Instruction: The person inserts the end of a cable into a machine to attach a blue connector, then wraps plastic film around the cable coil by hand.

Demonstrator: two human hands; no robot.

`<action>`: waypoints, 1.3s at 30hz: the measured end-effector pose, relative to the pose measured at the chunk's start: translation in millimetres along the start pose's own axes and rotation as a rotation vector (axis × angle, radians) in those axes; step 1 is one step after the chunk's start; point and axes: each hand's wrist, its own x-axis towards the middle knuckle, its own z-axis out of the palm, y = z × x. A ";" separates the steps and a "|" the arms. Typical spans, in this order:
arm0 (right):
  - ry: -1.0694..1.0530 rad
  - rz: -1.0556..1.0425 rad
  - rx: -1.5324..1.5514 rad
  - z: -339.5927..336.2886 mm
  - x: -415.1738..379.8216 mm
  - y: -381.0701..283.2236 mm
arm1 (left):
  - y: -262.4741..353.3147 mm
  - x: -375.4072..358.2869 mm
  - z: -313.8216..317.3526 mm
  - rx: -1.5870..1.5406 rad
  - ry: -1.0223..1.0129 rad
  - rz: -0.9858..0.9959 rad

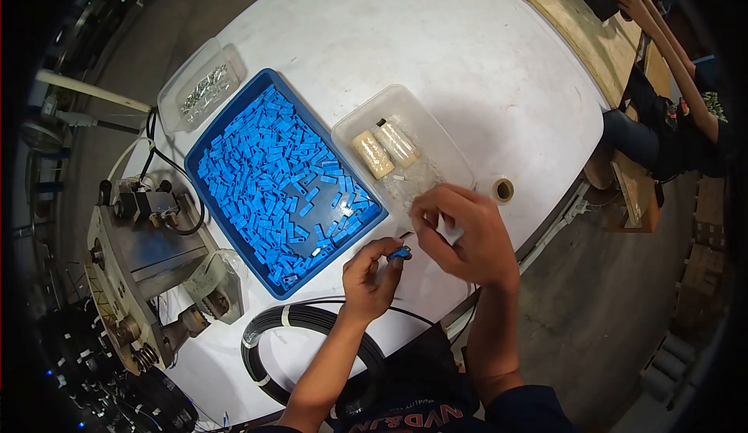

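My left hand [368, 283] pinches a small blue plastic piece [400, 253] between thumb and fingers, just off the near corner of a blue tray [364, 228]. That tray is filled with many similar blue pieces [261, 160]. To the right, my right hand [467, 234] hovers by the near end of a translucent tub [454, 156], its fingers curled together; whatever is between the fingertips is hidden. Inside the tub lie two cream-coloured wrapped rolls [374, 154] and a scatter of small clear bits [409, 186].
A coil of black cable [261, 325] lies near my left forearm. At left stands a metal machine [156, 250]. A clear tub of small metal parts [204, 94] sits at the far left, a tape roll [503, 191] at right. Another person's arm [670, 44] shows at upper right.
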 end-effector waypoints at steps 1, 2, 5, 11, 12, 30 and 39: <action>0.005 0.000 0.057 -0.9 -8.6 -1.7 | 0.4 -1.7 0.2 -0.107 0.029 0.013; -0.006 0.040 0.061 1.2 -18.1 -0.5 | 1.7 -3.2 -0.9 -0.106 0.028 0.013; 0.025 0.183 0.140 16.6 -40.2 -1.0 | 6.2 -6.9 -4.4 -0.036 -0.004 -0.007; 0.139 0.129 0.199 33.1 -67.2 -2.0 | 26.5 -11.3 -4.7 0.067 0.002 0.019; 0.149 0.146 0.233 34.3 -70.6 -2.4 | 28.7 -11.9 -5.6 0.136 -0.006 0.080; 0.174 -0.058 0.100 55.7 -89.7 -26.0 | 57.5 -2.7 -6.3 0.376 -0.197 -0.222; 0.348 -0.031 0.105 51.5 -91.1 -9.1 | 61.8 -2.0 -1.8 0.303 -0.165 -0.079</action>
